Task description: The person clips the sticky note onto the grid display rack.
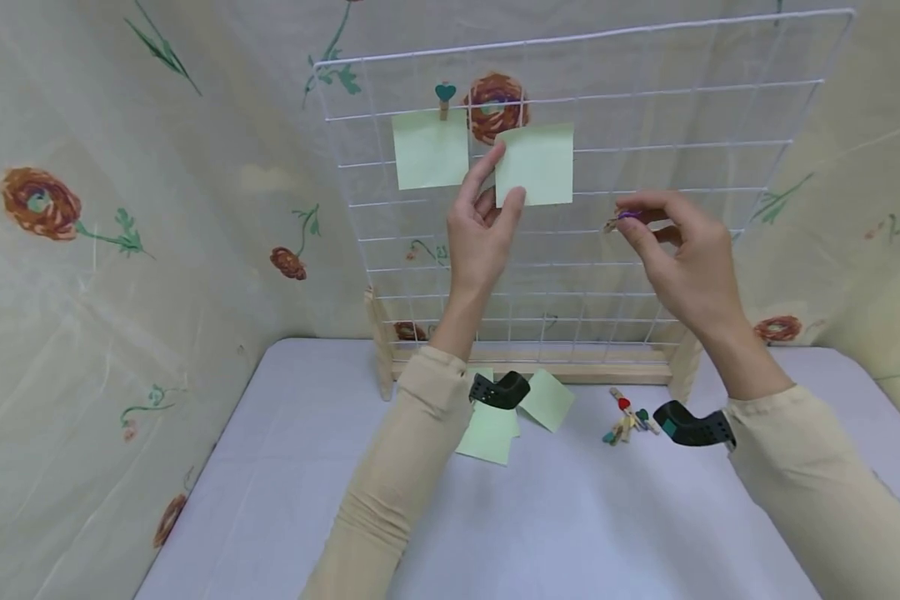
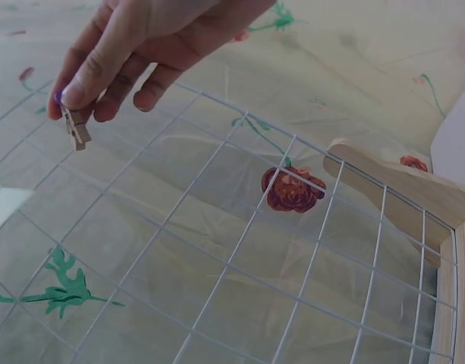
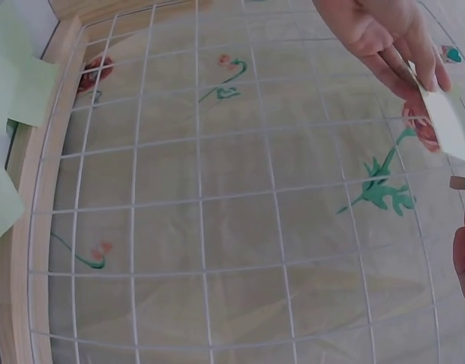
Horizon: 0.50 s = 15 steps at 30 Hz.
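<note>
My left hand [image 1: 483,229] grips a pale green paper note [image 1: 536,165] by its left edge, thumb at the lower corner and a finger at the upper one, in front of the white wire grid [image 1: 615,150]. To the right, my right hand [image 1: 678,246] pinches a small wooden clothespin [image 2: 77,129] with a purple decoration between thumb and fingers. Just left of the held note, another green note [image 1: 429,152] hangs from the grid by a clothespin [image 1: 444,100] with a teal heart. In the right wrist view, the held note [image 3: 450,121] is seen nearly edge-on.
Wooden feet [image 1: 380,342] and a wooden bar [image 1: 532,372] support the grid on the white-covered table [image 1: 570,517]. Several loose green notes [image 1: 547,400] lie before the bar. Right of them is a small pile of decorated clothespins [image 1: 626,423]. A flower-patterned sheet [image 1: 195,275] hangs behind.
</note>
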### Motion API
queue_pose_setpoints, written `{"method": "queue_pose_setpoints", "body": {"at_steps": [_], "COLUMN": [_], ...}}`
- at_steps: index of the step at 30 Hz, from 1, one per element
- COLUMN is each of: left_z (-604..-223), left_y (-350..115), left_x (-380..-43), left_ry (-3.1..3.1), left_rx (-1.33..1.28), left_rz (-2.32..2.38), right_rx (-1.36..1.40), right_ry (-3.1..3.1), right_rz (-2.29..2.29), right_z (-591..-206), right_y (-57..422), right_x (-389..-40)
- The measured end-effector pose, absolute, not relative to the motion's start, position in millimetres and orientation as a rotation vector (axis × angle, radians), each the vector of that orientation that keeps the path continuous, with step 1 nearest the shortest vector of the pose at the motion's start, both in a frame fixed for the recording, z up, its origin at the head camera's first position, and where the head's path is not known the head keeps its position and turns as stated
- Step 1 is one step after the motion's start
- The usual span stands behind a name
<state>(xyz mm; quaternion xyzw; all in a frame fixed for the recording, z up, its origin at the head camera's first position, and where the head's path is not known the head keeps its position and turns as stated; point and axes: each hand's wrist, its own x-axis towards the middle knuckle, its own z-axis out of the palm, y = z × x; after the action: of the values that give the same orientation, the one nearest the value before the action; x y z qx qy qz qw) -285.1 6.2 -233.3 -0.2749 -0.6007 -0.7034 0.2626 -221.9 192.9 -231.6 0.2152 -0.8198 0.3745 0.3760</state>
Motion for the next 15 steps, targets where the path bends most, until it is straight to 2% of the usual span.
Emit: {"method": "queue_pose_setpoints", "body": {"at_steps": [15], "left_z": [-221], "left_y": [14], "left_x": [-287], "left_ry": [-1.552], "left_rx": [-0.558], "left_rz": [-1.940], "right_rx": [0.523], "right_ry": [-2.053], "right_rz": [0.991], "right_z": [-201], "right_y": [190], "right_x": [-232]}}
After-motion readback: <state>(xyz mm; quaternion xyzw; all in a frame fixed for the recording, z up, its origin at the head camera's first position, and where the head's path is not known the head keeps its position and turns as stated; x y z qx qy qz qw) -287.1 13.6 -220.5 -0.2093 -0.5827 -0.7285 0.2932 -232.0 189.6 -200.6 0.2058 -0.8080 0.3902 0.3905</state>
